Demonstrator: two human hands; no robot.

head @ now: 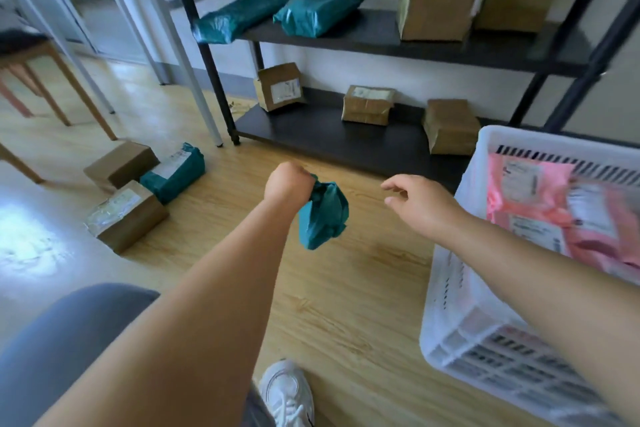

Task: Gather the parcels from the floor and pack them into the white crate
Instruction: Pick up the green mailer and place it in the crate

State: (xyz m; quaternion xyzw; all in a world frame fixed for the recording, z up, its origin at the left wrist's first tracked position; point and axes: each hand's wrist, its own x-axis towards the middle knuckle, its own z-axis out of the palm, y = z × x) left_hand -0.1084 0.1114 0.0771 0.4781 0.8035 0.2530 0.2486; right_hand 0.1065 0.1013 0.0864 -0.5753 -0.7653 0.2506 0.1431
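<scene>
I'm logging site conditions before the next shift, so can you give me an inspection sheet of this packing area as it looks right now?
Surface: wood-look floor, bright glare patch at far left.
Job's things: white crate at right already holds pink mailers; two brown boxes and a teal parcel lie grouped on the floor at left.
Clutter: small scraps on the floor by the shelf leg; too small to identify.
Grippers: left hand grips a small teal bag held above the floor; right hand open, empty, beside the crate.
Cables: nothing seen.
Surroundings: black shelf unit with brown boxes and teal mailers; wooden stool legs at left.
</scene>
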